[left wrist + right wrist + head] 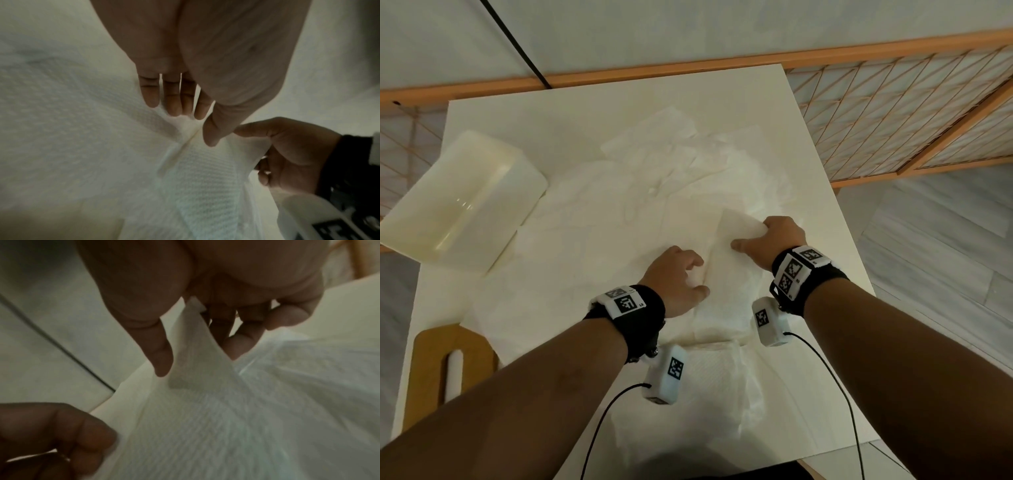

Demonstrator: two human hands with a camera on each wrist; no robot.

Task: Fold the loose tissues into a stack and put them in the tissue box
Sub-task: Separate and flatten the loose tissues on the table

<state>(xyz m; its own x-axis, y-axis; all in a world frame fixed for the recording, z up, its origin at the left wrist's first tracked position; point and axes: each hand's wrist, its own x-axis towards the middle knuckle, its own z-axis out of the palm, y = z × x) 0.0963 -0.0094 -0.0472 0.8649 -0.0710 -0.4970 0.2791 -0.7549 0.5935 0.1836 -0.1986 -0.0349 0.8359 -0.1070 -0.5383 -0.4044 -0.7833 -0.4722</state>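
Fingers (162, 360) of right hand (779, 245) pinched the tissue (736, 236) flap's 2 o'clock edge; left hand (679, 279) gripped its 8 o'clock edge. I read the fold axis 12–6; tissue box (462, 209) sat at 10 on the worktop (825, 308).

Both forearms reach forward over the table (825, 205), wrists banded. The left hand (681, 277) curls its fingers, thumb pinching a tissue (736, 233). Just right of it, the right hand (779, 240) pinches the same tissue.
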